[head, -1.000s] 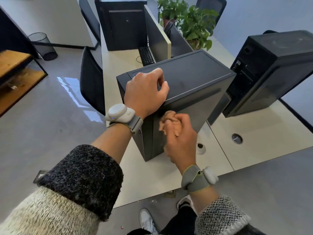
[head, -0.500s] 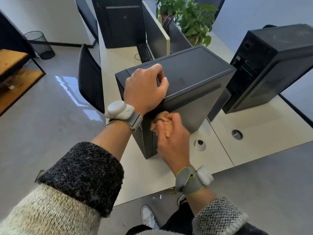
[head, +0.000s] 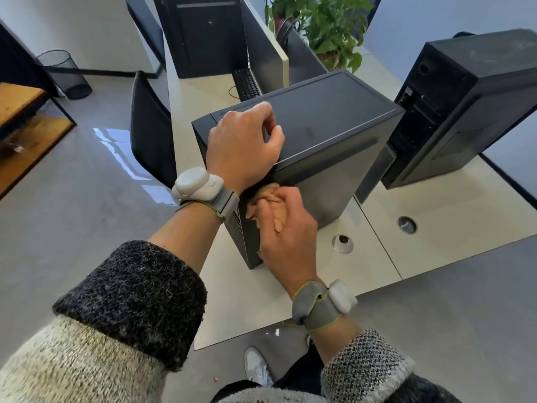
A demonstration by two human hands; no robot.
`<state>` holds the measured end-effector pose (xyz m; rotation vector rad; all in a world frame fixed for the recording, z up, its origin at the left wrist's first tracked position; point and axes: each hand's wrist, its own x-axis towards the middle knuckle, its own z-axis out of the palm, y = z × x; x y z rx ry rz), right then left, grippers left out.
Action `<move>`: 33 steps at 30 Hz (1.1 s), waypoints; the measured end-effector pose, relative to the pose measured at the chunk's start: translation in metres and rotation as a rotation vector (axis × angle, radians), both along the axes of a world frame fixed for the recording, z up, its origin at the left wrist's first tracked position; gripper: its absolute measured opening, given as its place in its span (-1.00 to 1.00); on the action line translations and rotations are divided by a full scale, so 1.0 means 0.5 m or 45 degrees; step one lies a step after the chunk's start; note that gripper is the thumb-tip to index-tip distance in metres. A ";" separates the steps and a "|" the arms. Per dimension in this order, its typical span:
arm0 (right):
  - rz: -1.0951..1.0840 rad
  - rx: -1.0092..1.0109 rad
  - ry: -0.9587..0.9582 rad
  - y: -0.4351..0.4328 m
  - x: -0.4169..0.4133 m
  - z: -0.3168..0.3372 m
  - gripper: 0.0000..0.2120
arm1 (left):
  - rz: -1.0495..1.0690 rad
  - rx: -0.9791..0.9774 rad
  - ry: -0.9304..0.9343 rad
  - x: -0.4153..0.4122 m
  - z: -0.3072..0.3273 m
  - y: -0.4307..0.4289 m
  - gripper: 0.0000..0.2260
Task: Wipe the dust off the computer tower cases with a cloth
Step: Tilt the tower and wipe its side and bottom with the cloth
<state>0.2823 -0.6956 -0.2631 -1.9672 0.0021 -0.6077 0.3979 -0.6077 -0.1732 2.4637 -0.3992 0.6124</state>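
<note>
A dark grey computer tower [head: 328, 123] stands upright on the pale desk [head: 436, 222]. My left hand [head: 242, 144] rests on the near end of its top with the fingers curled and nothing in them. Just below, my right hand [head: 286, 231] grips a bunched tan cloth [head: 266, 194] and presses it against the tower's side near the front corner. A second black tower [head: 470, 103] stands at the right, its back panel turned toward the first.
Behind the near tower are a keyboard [head: 246, 84], a monitor [head: 264, 50] and a potted plant [head: 328, 27]. A third black tower [head: 203, 33] stands at the desk's far end. A black chair [head: 151, 126] stands left of the desk, a mesh bin [head: 65, 74] beyond. Two cable grommets [head: 343, 243] dot the desk.
My right hand has slid the cloth left and slightly up along the tower's side, toward the front corner under my left wrist. My left hand has kept its place on top.
</note>
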 end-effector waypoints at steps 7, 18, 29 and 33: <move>-0.480 0.356 0.242 -0.110 0.041 -0.015 -0.95 | -0.027 -0.014 0.002 0.000 -0.002 0.002 -0.84; -0.311 0.279 0.493 -0.155 0.061 -0.031 -0.95 | -0.043 -0.045 0.015 0.001 -0.001 -0.001 -0.85; -0.149 0.219 0.497 -0.118 0.034 -0.058 -0.94 | -0.036 -0.026 0.005 0.001 0.000 0.002 -0.83; -0.055 0.162 0.283 -0.080 0.023 -0.023 -0.94 | -0.043 -0.027 0.005 0.003 0.000 0.000 -0.84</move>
